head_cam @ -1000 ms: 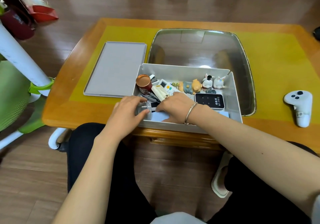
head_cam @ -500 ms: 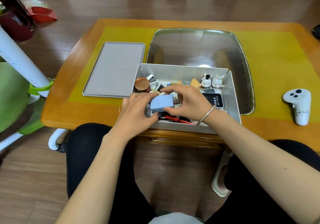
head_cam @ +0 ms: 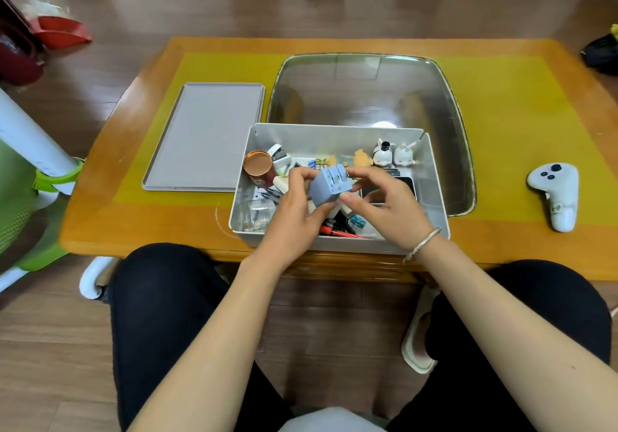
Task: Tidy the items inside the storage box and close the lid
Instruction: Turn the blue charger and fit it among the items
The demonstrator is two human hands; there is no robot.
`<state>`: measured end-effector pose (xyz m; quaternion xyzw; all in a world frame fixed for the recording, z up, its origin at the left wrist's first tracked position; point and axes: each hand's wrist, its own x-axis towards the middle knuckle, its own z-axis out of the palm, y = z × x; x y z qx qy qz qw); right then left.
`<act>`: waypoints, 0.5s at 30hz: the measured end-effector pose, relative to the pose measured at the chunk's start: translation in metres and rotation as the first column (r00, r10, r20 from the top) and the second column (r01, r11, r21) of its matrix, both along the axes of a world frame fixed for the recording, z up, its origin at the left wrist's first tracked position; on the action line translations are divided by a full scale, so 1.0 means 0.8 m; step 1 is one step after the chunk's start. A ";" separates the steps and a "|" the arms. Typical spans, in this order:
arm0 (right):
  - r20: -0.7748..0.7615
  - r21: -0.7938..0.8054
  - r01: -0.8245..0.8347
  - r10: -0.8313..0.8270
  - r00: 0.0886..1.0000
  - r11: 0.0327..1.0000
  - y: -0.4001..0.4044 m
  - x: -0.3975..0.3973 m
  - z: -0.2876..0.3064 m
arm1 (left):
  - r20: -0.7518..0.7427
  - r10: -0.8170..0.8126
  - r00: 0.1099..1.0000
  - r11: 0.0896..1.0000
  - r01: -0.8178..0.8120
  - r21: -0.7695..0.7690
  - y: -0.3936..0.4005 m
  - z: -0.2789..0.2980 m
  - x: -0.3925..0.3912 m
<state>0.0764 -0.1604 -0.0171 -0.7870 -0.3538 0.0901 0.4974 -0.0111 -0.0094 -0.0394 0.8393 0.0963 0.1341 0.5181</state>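
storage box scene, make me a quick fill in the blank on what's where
1. Both hands hold the pale blue plastic cube-shaped charger above the grey storage ____.
2. The flat grey rectangular lid lies on the box's ____ side.
3. The copper-topped round can stands in the box's far-____ corner.

Missing words: box; left; left

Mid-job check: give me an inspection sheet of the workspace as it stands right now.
Surface: wooden table with a yellow mat; a glass tray lies behind the box.
Job's things: storage box open, contents jumbled; lid flat on the table, left of the box.
Clutter: copper can, two rabbit figures, red pen in the box.
Hands: left hand and right hand together hold a blue charger block above the box.
Cables: nothing seen.
Surroundings: white game controller on the table's right; green chair at left.
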 end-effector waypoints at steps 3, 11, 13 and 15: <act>0.007 -0.016 -0.001 0.001 1.000 1.000 -0.006 0.000 -0.009 | 0.038 0.056 0.998 0.997 -0.058 0.053 -0.005 -0.001 0.004; 0.103 -0.032 0.008 -0.005 0.995 0.999 -0.003 -0.004 -0.032 | 0.037 -0.008 0.999 0.996 0.011 -0.089 -0.014 0.002 0.013; 0.114 -0.047 0.040 -0.035 0.993 0.998 -0.002 -0.003 -0.035 | 0.026 -0.036 0.999 0.992 0.039 -0.121 -0.016 0.001 0.015; 0.107 -0.034 0.074 -0.070 0.992 0.997 0.000 -0.001 -0.037 | 0.039 -0.066 0.997 0.986 0.071 -0.150 -0.019 0.001 0.016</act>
